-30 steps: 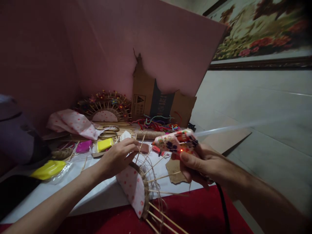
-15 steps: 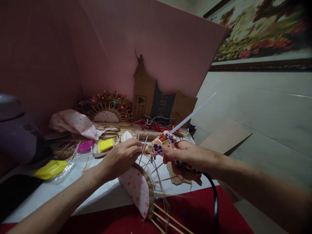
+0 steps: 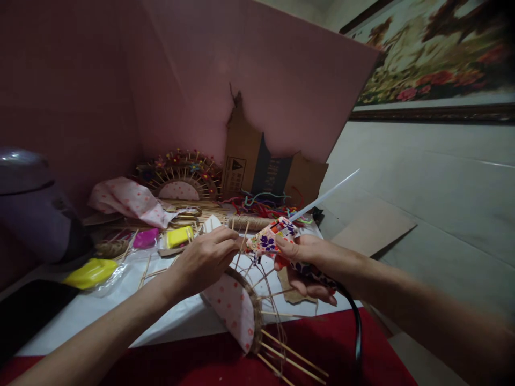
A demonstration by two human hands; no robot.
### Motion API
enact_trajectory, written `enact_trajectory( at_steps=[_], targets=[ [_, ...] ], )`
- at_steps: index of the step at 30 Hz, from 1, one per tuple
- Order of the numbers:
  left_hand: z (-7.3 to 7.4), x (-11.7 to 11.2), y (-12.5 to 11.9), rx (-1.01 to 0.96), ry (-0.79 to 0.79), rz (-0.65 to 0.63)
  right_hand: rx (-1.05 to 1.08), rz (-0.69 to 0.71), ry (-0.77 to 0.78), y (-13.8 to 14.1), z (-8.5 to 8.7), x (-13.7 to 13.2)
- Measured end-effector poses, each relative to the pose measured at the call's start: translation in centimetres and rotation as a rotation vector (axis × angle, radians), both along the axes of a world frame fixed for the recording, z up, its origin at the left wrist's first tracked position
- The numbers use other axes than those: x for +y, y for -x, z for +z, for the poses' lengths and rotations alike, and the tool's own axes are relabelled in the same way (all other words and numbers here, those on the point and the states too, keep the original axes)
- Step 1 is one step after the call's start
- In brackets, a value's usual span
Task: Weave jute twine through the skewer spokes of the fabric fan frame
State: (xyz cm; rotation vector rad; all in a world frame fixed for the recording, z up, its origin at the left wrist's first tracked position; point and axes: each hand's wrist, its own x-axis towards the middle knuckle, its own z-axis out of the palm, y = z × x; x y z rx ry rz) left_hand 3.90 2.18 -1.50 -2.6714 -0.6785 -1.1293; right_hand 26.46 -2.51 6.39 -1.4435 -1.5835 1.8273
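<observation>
My left hand (image 3: pixel 203 260) is closed in a pinch on a thin wooden stick (image 3: pixel 243 242) of a half-round craft piece (image 3: pixel 235 308), a polka-dot fabric disc edged with twine and ringed with radiating sticks. My right hand (image 3: pixel 308 260) grips a flower-patterned hot glue gun (image 3: pixel 270 238). Its nozzle points left, almost touching the pinched stick. A clear glue stick (image 3: pixel 325 195) juts from the gun's back, and a black cord (image 3: pixel 356 335) hangs down from it.
On the white table (image 3: pixel 132 316) lie yellow (image 3: pixel 90 272) and magenta (image 3: pixel 145 237) clay packs, polka-dot cloth (image 3: pixel 129 201), a finished fan piece (image 3: pixel 181 179), a twine spool (image 3: pixel 249 221), coloured yarn, and cardboard (image 3: pixel 261 169) against a pink board. A purple object (image 3: pixel 32 209) stands left. Red cloth covers the near edge.
My right hand has swung the glue gun leftward from a raised position, bringing its nozzle up to the stick pinched by my left hand. The left hand has barely shifted.
</observation>
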Motion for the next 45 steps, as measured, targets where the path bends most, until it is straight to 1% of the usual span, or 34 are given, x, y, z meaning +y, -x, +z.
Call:
enact_trajectory(
  at_steps=[3,6,9,12,15,17,19,21,22,24,26,27,30,33,36,41,45],
  targets=[
    [0.0,0.0,-0.1,-0.016,-0.010,0.001,0.034,-0.001,0.023,-0.1,0.1,-0.3],
    [-0.1,0.1,-0.1,-0.020,-0.006,0.002,0.052,-0.012,-0.031,-0.2,0.1,-0.6],
    [-0.3,0.2,0.0,-0.010,0.022,-0.015,0.056,-0.052,-0.149,-0.5,0.3,-1.2],
    [-0.3,0.2,0.0,-0.023,0.035,-0.033,0.110,-0.117,-0.318,-1.2,0.5,-1.6],
    [0.0,-0.1,-0.1,-0.055,0.022,-0.040,0.217,-0.249,-0.466,-2.6,0.2,-1.5],
    [0.2,-0.3,-0.2,-0.074,0.014,-0.053,0.284,-0.338,-0.496,-3.6,-0.6,-1.0],
    [0.3,-0.5,-0.3,-0.096,0.004,-0.070,0.313,-0.384,-0.470,-4.2,-1.8,-0.3],
    [0.3,-0.5,-0.3,-0.111,0.003,-0.088,0.309,-0.387,-0.385,-4.2,-3.3,0.5],
    [0.3,-0.5,-0.3,-0.117,0.006,-0.092,0.318,-0.398,-0.346,-4.0,-4.0,0.8],
    [0.1,-0.5,-0.2,-0.122,0.017,-0.094,0.305,-0.364,-0.281,-3.1,-5.4,1.2],
    [-0.1,-0.4,-0.2,-0.130,0.019,-0.092,0.299,-0.346,-0.259,-1.9,-6.3,1.6],
    [-0.2,-0.4,-0.2,-0.134,0.015,-0.092,0.312,-0.364,-0.260,-1.4,-6.7,1.8],
    [-0.3,-0.4,-0.4,-0.150,-0.015,-0.096,0.358,-0.375,-0.208,0.2,-7.1,2.6],
    [-0.4,-0.5,-0.8,-0.158,-0.042,-0.108,0.404,-0.328,-0.129,1.5,-7.0,3.5],
    [-0.6,-0.7,-1.0,-0.155,-0.041,-0.111,0.454,-0.268,-0.094,2.5,-7.0,3.7],
    [-0.8,-0.7,-1.2,-0.156,-0.033,-0.102,0.500,-0.241,0.002,2.7,-7.3,3.6],
    [-0.8,-0.7,-1.3,-0.151,-0.023,-0.098,0.531,-0.216,-0.013,2.5,-7.5,3.7]
  ],
)
